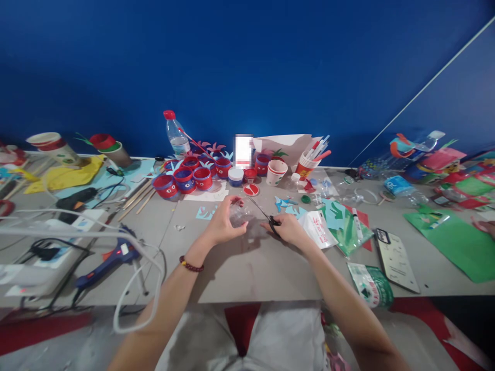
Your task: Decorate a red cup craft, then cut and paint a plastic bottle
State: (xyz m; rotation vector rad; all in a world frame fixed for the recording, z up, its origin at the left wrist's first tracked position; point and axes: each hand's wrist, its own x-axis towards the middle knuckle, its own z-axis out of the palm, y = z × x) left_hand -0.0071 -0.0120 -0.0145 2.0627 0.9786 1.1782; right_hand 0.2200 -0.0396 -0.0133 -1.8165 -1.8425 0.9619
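My left hand is curved around a clear plastic piece over the middle of the grey table; a beaded bracelet circles that wrist. My right hand grips black-handled scissors, whose blades point up and left toward the clear plastic. Beyond the hands stand red and blue ring-shaped cups with eyes, a paint jar and a white paper cup. Blue paper scraps lie just past my right hand.
At the left are a power strip, looping white cables and a blue glue gun. A phone, a green packet and green paper lie at the right. Another person's hand shows at the right edge.
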